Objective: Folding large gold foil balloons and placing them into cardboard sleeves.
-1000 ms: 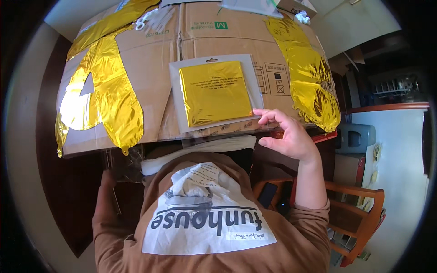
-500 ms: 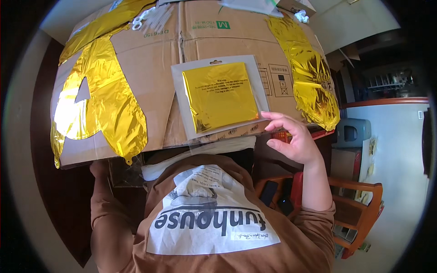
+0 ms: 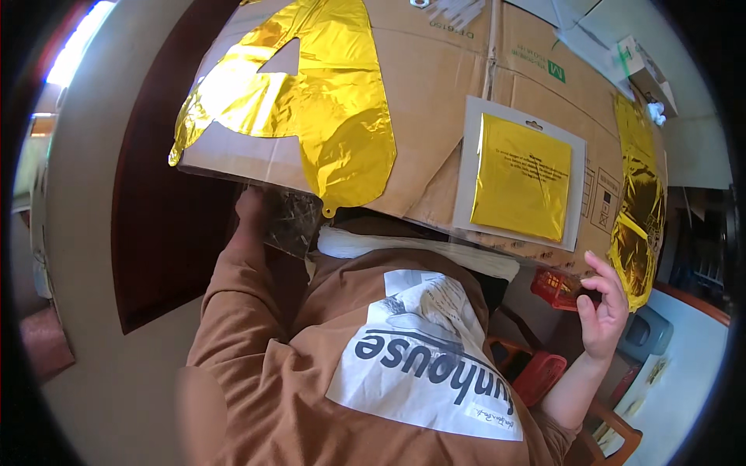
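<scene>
A flat packet of folded gold foil in a clear sleeve lies on the cardboard, its hang hole on the far side. My right hand is raised off the near right edge of the cardboard, apart from the packet, with its fingers spread and nothing in them. My left hand reaches under the near left edge, beside a shiny clear plastic item; its fingers are hidden in shadow. Above it, an uninflated gold A-shaped foil balloon lies flat, its tab hanging over the edge.
Another crumpled gold foil balloon drapes along the cardboard's right side. Translucent straws lie at the far edge. A small box and a white crumpled wad are at far right. Below my right hand's side is a red basket.
The view has swung to the left, so the cardboard and packet appear further right. My left hand is still under the edge. My right hand has drawn away from the packet's corner.
</scene>
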A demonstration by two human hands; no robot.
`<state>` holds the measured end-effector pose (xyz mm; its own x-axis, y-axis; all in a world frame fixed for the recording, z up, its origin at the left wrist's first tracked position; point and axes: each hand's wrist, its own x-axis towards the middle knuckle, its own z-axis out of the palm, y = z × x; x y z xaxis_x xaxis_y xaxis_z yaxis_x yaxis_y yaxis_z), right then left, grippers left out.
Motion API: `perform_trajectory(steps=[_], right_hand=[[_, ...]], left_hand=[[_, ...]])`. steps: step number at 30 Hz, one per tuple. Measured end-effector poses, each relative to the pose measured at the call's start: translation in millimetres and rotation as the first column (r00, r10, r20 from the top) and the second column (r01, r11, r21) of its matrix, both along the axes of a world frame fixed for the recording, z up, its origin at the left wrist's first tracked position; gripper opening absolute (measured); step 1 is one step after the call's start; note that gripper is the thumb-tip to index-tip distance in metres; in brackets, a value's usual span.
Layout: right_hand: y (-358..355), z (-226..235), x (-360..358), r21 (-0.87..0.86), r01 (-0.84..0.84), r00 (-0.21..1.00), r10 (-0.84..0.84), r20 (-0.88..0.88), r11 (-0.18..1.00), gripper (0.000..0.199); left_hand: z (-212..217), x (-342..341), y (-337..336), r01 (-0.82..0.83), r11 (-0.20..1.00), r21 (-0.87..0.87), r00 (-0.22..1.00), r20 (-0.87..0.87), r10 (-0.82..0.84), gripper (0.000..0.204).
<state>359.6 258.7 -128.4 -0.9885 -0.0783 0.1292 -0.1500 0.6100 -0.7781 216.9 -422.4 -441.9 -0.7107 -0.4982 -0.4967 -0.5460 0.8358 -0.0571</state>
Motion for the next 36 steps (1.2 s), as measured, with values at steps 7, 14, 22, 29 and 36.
perform_trajectory(steps=[7, 14, 22, 29, 36], right_hand=[[5, 1, -2, 0.056, -0.008, 1.000, 0.009, -0.012, 0.998, 0.021], [11, -2, 4, 0.058, 0.040, 0.999, -0.038, -0.028, 0.998, 0.016], [7, 2, -3, 0.067, 0.018, 0.999, -0.015, -0.042, 0.998, 0.015], [13, 0, 4, 0.038, 0.084, 0.995, -0.082, -0.061, 0.996, 0.015], [-7, -8, -14, 0.501, 0.010, 0.985, 0.077, -0.153, 0.865, 0.077]], left_hand=[[-56, 43, -9, 0.285, 0.749, -0.598, 0.879, -0.148, -0.453, 0.037], [-22, 20, -20, 0.125, 0.987, -0.099, 0.992, 0.013, -0.124, 0.032], [-13, 68, -13, 0.441, 0.628, -0.641, 0.797, -0.042, -0.603, 0.033], [35, 20, 39, 0.520, 0.852, -0.061, 0.841, 0.208, -0.499, 0.044], [300, 52, 262, 0.997, 0.008, 0.077, 0.070, -0.854, -0.516, 0.035]])
